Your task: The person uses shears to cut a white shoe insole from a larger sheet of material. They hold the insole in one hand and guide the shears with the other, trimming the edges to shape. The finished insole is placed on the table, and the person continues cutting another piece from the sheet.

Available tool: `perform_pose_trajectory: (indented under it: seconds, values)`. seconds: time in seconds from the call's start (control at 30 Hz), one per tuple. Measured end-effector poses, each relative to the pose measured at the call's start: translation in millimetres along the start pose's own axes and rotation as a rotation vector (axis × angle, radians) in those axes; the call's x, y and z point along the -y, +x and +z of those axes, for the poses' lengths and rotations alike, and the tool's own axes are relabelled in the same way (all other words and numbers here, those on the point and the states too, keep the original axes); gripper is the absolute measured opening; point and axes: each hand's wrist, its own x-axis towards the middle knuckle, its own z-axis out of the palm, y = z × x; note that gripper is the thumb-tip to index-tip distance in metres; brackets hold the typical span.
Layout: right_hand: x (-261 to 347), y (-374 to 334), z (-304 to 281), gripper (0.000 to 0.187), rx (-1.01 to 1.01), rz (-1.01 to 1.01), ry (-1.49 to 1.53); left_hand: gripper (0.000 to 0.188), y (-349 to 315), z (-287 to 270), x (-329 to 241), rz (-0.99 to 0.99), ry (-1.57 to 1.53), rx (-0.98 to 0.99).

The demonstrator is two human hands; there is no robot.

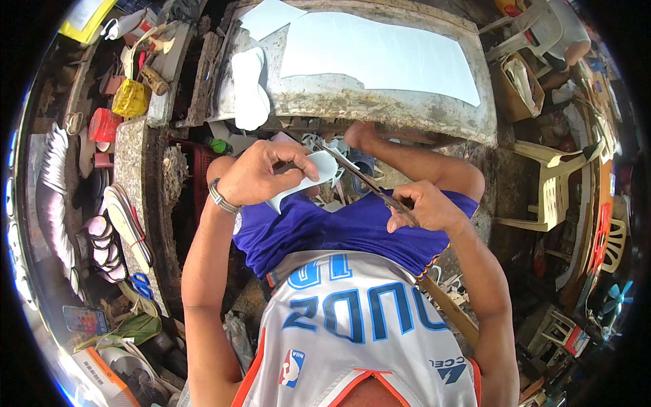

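My left hand (261, 173), with a watch-like band at the wrist, pinches a curled white sheet piece (324, 167) above my lap. Long, dark-bladed scissors (363, 175) are gripped in my right hand (428, 207), with their blades reaching up and left to the edge of that piece. Whether the blades are parted is hard to make out. On the low worn table (427, 112) in front lies a large white sheet (380, 51) with a wavy near edge. Left of it, white sole-shaped pieces (249, 88) overhang the table's near edge.
White scraps lie below the table, between my legs. A cluttered bench (132, 159) on the left carries a yellow container (131, 98), a red container (105, 125), sandals (127, 224) and a phone (85, 319). At right stand a cream plastic chair (553, 176) and a cardboard box (522, 88).
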Motion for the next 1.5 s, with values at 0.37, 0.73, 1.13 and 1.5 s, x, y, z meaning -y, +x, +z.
perform_pose_trajectory:
  seconds: [0.37,0.73,1.13,1.5]
  values:
    - [6,-2,-8,0.052,0.031,0.005,-0.095,0.018,3,-13,-3,-0.005,0.082,0.091]
    - [22,-6,-15,0.050,0.063,0.067,-0.193,0.019,10,-25,-4,-0.046,0.077,0.202]
    - [-4,2,-9,0.046,0.024,0.159,-0.054,0.018,17,-34,37,0.025,0.093,0.207]
    - [-81,36,42,0.060,-0.199,0.310,-0.040,0.025,36,-80,126,-0.184,0.039,-0.592]
